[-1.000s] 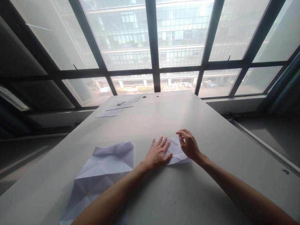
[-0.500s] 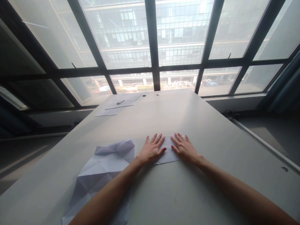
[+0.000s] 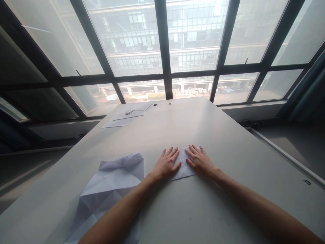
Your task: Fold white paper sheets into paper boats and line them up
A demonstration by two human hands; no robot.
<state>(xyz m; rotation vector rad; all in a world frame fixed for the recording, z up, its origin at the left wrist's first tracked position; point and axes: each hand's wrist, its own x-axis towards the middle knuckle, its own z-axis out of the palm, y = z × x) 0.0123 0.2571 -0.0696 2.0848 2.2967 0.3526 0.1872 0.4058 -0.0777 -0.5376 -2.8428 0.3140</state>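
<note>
A small folded sheet of white paper (image 3: 183, 170) lies flat on the white table (image 3: 177, 125) in front of me. My left hand (image 3: 167, 163) rests palm down on its left part, fingers spread. On the right part lies my right hand (image 3: 200, 160), also palm down with the fingers stretched out. Between the two hands the paper's middle and near edge show; its sides are hidden under my palms. Beside my left forearm is a larger creased sheet of white paper (image 3: 111, 181), partly covered by that arm.
At the table's far left, flat sheets of paper (image 3: 118, 122) lie with a small white object (image 3: 130, 112) on top. A round hole (image 3: 155, 105) is near the far edge. Tall windows with dark frames (image 3: 166, 51) stand behind the table, and a curtain (image 3: 296, 101) hangs at right.
My left hand has slid slightly to the right over the folded paper, nearer my right hand. The right hand stays in nearly the same place. The view has shifted a little.
</note>
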